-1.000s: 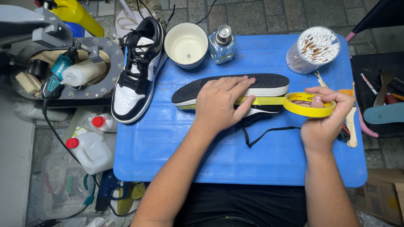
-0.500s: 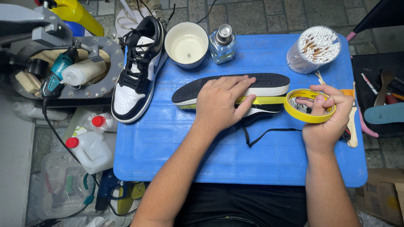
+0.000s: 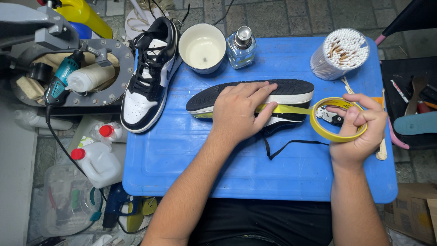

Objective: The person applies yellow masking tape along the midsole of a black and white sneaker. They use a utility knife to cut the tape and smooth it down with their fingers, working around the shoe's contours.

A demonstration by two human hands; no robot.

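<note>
On the bench (image 3: 182, 168), a shoe turned on its side (image 3: 291, 93) lies at centre, sole facing away from the person. The left hand (image 3: 241, 111) rests on it; the right hand (image 3: 359, 130), to its right, holds a tape roll (image 3: 318, 130) whose strip runs left onto the shoe. Behind stand a cup (image 3: 202, 48), a bottle (image 3: 241, 45) and a jar of swabs (image 3: 339, 54). A second shoe (image 3: 148, 77) overlaps the bench's left edge.

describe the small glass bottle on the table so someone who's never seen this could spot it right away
Start at the blue table and look along its far edge. Between the white cup and the clear tub of cotton swabs stands the small clear glass bottle, just beyond the sole of the sneaker lying on its side. It alone is see-through glass with a silver metal cap.
</note>
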